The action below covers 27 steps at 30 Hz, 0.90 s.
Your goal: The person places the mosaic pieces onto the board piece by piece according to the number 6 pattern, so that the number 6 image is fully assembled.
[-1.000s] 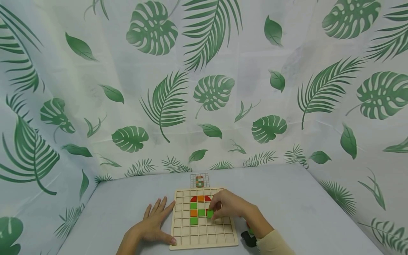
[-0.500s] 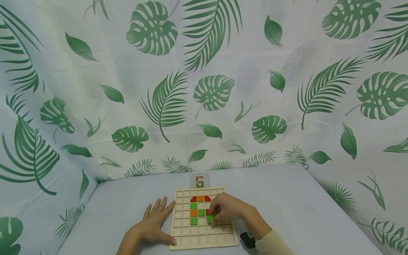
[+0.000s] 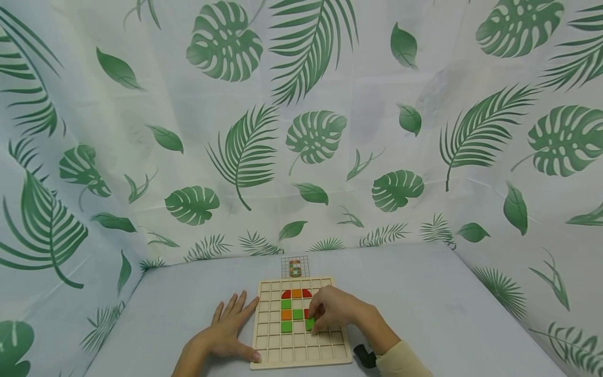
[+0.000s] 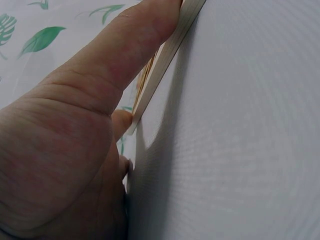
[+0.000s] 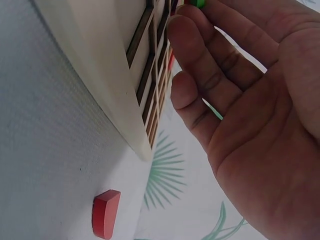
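A wooden grid board (image 3: 299, 360) lies on the table with red, orange and green pieces in its upper middle cells. My right hand (image 3: 336, 306) pinches a green square tile (image 3: 309, 324) at a cell just below a red piece (image 3: 306, 313), which the fingers partly cover. In the right wrist view this green tile (image 5: 199, 3) shows only as a sliver at the fingertips. My left hand (image 3: 222, 333) is spread along the board's left side, its thumb on the near left corner and a fingertip touching the edge. The left wrist view shows that thumb (image 4: 115, 55) against the board's side.
Beyond the board's far edge lies a small grid card (image 3: 295, 267) with a coloured figure like a 6. A black object (image 3: 365, 356) sits by the right sleeve. A loose red piece (image 5: 106, 214) lies on the table right of the board. Leaf-printed cloth (image 3: 311, 173) walls the table.
My right hand has brought the green tile slightly nearer to me, from over the red piece to the cell below it, and lowered it there. The left hand has stayed still.
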Tool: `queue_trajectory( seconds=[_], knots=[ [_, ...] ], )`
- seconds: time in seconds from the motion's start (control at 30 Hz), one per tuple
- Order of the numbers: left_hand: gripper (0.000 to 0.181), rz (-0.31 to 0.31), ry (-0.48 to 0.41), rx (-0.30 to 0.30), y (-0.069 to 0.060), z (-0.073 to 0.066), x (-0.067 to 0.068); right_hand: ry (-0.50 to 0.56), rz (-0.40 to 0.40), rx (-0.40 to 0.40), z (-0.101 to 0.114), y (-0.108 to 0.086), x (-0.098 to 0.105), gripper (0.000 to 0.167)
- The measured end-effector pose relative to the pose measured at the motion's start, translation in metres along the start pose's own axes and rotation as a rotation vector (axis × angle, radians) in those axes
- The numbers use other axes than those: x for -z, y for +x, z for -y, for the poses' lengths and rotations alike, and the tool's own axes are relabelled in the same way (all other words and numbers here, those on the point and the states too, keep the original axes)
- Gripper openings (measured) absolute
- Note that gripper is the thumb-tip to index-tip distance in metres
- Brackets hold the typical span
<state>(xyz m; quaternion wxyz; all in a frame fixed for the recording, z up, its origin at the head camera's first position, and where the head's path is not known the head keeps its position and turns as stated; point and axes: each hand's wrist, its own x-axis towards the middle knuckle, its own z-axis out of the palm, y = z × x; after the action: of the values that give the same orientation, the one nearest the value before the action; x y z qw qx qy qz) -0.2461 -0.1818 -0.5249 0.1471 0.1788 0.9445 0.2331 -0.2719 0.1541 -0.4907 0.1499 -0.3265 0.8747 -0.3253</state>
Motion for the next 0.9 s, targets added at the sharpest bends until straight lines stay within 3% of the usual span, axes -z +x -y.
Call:
queue_trajectory(
  seconds=[0.9],
  knots=[
    [0.137, -0.003, 0.003, 0.011, 0.0001, -0.0002, -0.0012, 0.018, 0.017, 0.0, -0.0008, 0.0021, -0.0024, 0.021]
  ],
)
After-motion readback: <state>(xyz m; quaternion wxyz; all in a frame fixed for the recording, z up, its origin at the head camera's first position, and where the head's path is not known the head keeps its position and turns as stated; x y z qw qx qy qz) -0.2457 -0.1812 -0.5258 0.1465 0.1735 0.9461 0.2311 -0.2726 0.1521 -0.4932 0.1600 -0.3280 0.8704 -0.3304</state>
